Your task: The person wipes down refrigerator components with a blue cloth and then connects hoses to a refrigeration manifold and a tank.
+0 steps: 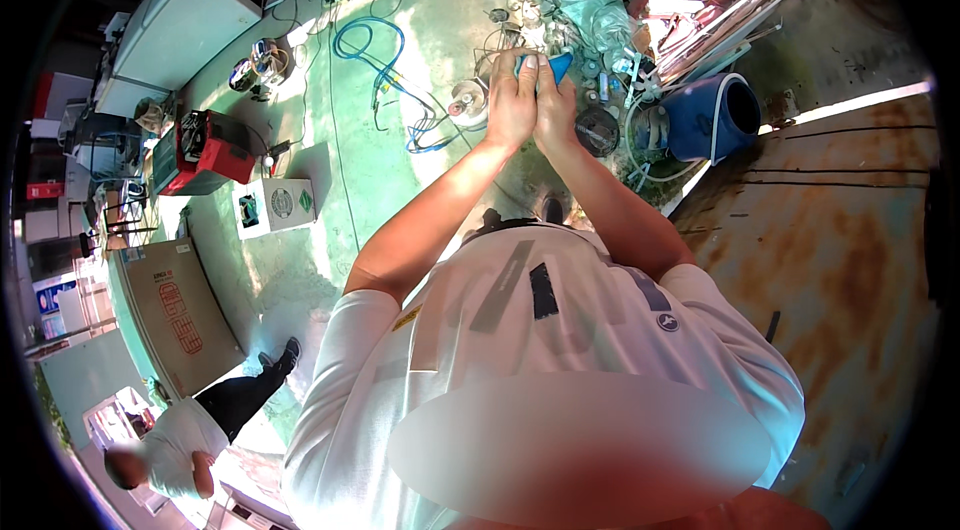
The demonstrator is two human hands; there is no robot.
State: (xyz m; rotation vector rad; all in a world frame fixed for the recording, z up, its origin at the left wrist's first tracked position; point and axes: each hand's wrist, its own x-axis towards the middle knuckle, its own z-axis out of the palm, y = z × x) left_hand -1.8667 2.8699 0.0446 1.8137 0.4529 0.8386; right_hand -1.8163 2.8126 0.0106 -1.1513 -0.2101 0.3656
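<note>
My left hand (512, 102) and my right hand (555, 108) are side by side out in front of me, their thumbs nearly touching. Between and under the fingers shows a blue object (562, 66); most of it is covered, so its kind cannot be made out. Both hands are closed on it. Just left of my left hand, a round pale metal piece (467, 102) lies on the floor. Below my right hand rests a dark round grille-like part (597, 130).
Scrap and plastic bags (600, 22) are heaped beyond and right of my hands. A blue barrel (712, 118) lies at right. A blue hose (368, 22) and cables cross the green floor. At left are a white box (275, 207), a large carton (180, 305) and another person (185, 445).
</note>
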